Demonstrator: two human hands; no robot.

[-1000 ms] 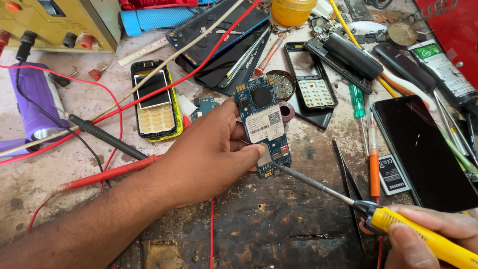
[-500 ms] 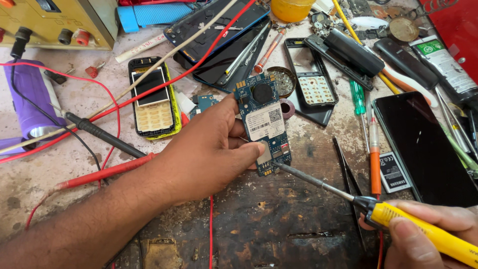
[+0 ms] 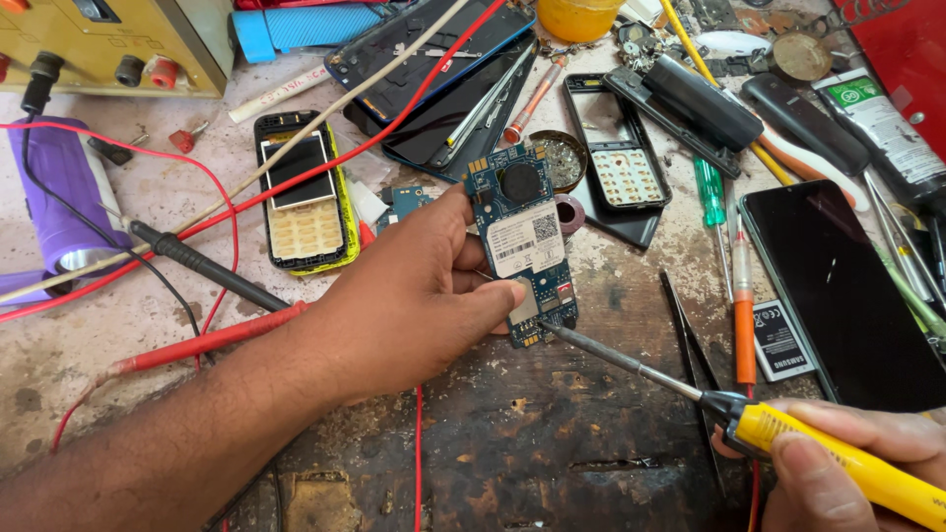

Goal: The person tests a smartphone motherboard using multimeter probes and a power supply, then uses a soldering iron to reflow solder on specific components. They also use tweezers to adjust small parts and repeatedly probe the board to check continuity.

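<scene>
My left hand (image 3: 414, 286) grips a blue phone circuit board (image 3: 520, 236) with a white label, holding it tilted above the worn workbench (image 3: 552, 433). My right hand (image 3: 847, 463), at the lower right corner, is closed around the yellow handle of a soldering iron (image 3: 838, 458). Its thin metal tip reaches up-left and touches the lower edge of the board near my left thumb.
A yellow-framed phone body (image 3: 301, 192) lies left of the board. Red and black test probes (image 3: 197, 266) and wires cross the left side. A keypad frame (image 3: 616, 148), screwdrivers (image 3: 741, 286), tweezers (image 3: 690, 345), a black phone (image 3: 838, 286) and a battery (image 3: 778, 340) crowd the right. A power supply (image 3: 108, 44) stands at the back left.
The soldering iron's tip has slid slightly along the board's lower edge. My left hand keeps the board in nearly the same place.
</scene>
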